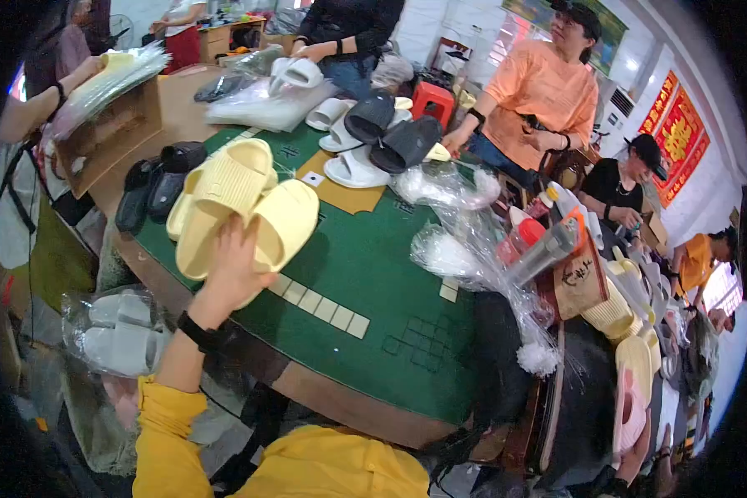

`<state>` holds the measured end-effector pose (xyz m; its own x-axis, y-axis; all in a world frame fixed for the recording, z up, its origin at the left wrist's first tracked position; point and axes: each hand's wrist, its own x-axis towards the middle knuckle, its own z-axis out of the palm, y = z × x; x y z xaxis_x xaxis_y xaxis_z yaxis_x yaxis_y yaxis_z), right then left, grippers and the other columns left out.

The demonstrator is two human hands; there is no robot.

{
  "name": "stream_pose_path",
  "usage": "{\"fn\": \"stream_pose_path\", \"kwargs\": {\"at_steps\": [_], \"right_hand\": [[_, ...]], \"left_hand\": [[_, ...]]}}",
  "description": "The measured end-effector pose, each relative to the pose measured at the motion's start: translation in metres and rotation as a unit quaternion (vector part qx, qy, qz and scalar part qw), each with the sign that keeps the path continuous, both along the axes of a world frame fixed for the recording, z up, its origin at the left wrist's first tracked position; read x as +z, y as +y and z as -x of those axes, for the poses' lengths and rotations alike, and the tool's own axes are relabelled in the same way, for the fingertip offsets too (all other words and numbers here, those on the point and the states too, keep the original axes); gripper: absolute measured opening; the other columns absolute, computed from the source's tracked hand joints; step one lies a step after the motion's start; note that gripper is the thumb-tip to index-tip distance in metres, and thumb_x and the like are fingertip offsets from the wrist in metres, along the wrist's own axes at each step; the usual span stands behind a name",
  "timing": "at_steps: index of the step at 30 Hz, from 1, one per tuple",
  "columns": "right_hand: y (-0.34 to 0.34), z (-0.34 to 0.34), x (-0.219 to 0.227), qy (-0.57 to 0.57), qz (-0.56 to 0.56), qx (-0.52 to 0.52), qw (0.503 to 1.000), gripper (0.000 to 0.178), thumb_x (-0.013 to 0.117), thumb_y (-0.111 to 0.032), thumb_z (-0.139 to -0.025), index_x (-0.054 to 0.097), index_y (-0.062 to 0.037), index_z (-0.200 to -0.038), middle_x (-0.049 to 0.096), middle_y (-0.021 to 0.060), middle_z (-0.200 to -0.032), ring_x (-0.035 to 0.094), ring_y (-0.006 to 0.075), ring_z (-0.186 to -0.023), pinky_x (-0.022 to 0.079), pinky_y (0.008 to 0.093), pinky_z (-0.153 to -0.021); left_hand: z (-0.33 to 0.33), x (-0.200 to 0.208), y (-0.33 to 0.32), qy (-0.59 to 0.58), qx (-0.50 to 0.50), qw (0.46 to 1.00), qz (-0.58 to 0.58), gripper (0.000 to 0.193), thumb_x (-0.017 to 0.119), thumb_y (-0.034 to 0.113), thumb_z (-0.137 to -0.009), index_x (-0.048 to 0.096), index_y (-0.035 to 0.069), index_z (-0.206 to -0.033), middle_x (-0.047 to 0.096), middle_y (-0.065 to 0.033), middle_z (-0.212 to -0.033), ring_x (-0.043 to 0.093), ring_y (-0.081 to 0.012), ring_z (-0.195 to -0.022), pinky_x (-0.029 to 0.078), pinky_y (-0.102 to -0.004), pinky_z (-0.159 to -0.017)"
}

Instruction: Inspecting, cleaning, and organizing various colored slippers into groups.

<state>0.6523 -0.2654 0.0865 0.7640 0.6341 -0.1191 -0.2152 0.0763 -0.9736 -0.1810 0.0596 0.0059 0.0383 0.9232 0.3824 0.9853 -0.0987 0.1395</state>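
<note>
My left hand (234, 266), with a black band at the wrist, is closed on pale yellow slippers (284, 224) above the green table top. Its fingers lie over the ribbed strap of one slipper, and the thumb is at the edge of the one to its right. More of the yellow slippers are bunched together there; how they stack is partly hidden. Black slippers (168, 178) sit just left of them. Beyond, white slippers (355, 166) and dark slippers (405, 143) lie in a heap. My right hand is out of view.
A row of cream tiles (325, 309) lies on the green table (365, 257). Clear plastic wrap (448, 207) and bottles crowd its right side. Bagged grey slippers (124, 332) sit at lower left. Several people stand or sit around; one at lower right holds a pink slipper (631, 415).
</note>
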Motion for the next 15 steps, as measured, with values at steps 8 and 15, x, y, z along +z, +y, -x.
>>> {"fn": "stream_pose_path", "kwargs": {"at_steps": [8,15], "right_hand": [[-0.025,0.135,0.039,-0.004,-0.122,0.035,0.992,0.050,0.063,-0.014,-0.088,0.047,0.0029,-0.132,0.053,0.0115,-0.127,0.052,0.0223,-0.111,0.044,0.0350,-0.093],[0.018,0.314,0.057,0.107,-0.180,0.244,0.947,0.067,0.055,-0.001,-0.082,0.032,-0.0013,-0.145,0.048,0.0179,-0.135,0.059,0.0342,-0.104,0.056,0.0489,-0.083]], "left_hand": [[0.057,0.004,0.025,-0.157,-0.046,0.987,0.003,0.088,0.078,0.019,-0.064,0.036,-0.003,-0.138,0.034,-0.0300,-0.136,0.036,-0.0462,-0.126,0.031,-0.0468,-0.108],[0.076,0.033,0.045,-0.221,0.026,0.975,-0.001,0.068,0.059,0.043,-0.090,0.047,-0.009,-0.132,0.045,-0.0220,-0.135,0.044,-0.0337,-0.124,0.035,-0.0420,-0.103]]}}
